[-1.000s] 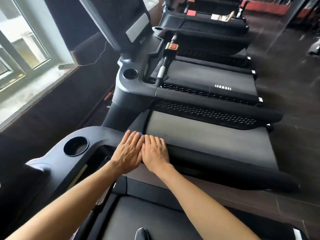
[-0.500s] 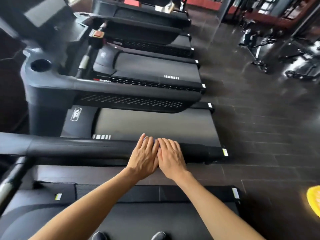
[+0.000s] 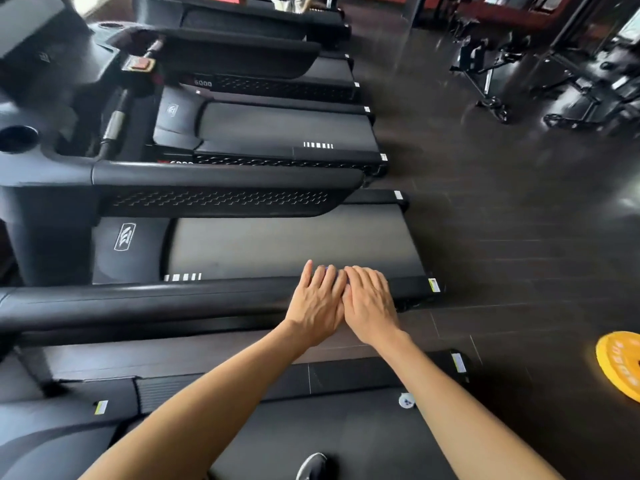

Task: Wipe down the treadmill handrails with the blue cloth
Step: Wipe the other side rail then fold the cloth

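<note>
A long black padded handrail (image 3: 173, 299) runs left to right across the middle of the view. My left hand (image 3: 317, 304) and my right hand (image 3: 370, 303) lie flat on it side by side, touching, with straight fingers draped over the top near the rail's right end. Only a small sliver of the blue cloth (image 3: 326, 268) shows between my left fingers; the rest is hidden under my palms.
Beyond the rail lies the neighbouring treadmill's grey belt (image 3: 277, 244) and its own handrail (image 3: 225, 176), with more treadmills behind. A yellow weight plate (image 3: 620, 365) lies on the dark floor at right. Gym equipment (image 3: 491, 64) stands at the far right. My shoe (image 3: 311, 465) is on the deck below.
Both hands have slid together to the right along the handrail, from near the console end toward its free end. The view has swung right with them.
</note>
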Tool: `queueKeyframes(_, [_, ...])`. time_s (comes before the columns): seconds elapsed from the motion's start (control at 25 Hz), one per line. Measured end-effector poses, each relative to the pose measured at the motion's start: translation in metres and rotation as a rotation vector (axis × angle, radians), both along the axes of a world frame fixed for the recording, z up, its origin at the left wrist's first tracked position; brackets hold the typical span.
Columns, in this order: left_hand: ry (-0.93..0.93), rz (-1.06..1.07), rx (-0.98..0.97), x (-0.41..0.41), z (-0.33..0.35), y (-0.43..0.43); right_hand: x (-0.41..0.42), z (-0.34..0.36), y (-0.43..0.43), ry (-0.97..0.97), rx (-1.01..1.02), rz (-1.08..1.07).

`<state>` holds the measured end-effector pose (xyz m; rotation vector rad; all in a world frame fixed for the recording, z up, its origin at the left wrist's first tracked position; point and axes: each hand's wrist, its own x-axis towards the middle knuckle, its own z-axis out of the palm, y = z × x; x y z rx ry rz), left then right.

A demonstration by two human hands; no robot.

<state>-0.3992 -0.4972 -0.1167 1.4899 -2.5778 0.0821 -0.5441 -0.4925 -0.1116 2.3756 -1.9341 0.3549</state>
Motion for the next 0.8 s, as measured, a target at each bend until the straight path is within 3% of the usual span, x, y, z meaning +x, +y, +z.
queueKeyframes(0.16, [0.07, -0.003, -0.009, 0.053, -0.003, 0.007, 0.051, -0.002, 0.007, 0.03, 0.013, -0.005])
queueKeyframes(0.36, [0.087, 0.057, -0.059, 0.198, -0.002, 0.025, 0.193, -0.001, 0.015, 0.004, 0.028, 0.1])
queueKeyframes(0.56, [0.029, 0.21, -0.037, 0.357, 0.0, 0.052, 0.354, 0.001, 0.021, -0.042, 0.05, 0.258])
queueKeyframes(0.8, [-0.08, 0.375, -0.008, 0.481, 0.012, 0.075, 0.488, 0.008, 0.022, -0.026, 0.157, 0.39])
